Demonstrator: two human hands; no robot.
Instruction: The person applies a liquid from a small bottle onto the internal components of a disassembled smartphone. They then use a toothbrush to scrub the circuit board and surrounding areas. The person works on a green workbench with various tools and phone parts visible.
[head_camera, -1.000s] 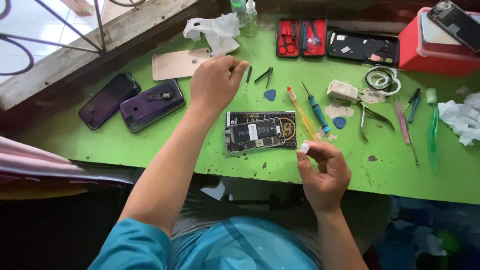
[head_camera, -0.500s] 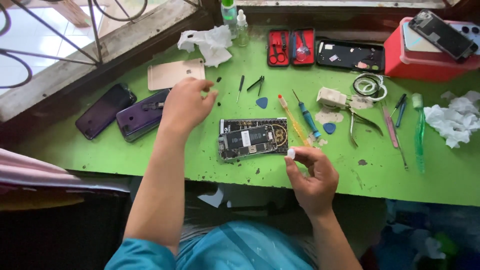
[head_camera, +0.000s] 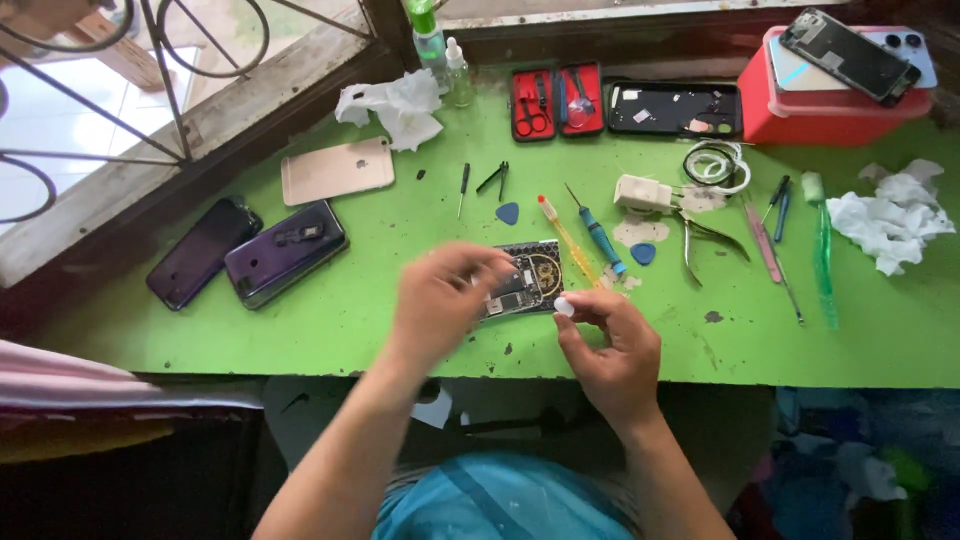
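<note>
One opened phone (head_camera: 528, 278), gold coil, circuitry exposed.

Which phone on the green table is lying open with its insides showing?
The opened phone under the left hand; the gold phone and two dark phones are closed.

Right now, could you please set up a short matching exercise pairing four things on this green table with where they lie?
Things:
1. opened phone
2. rose-gold phone
3. red box
4. crumpled tissue

Places:
A. far right edge of the table
B. back right corner, with a phone on top
C. under the left hand, beside the right hand
D. back left, beside the white crumpled cloth

Pairs: 1-C, 2-D, 3-B, 4-A
</note>
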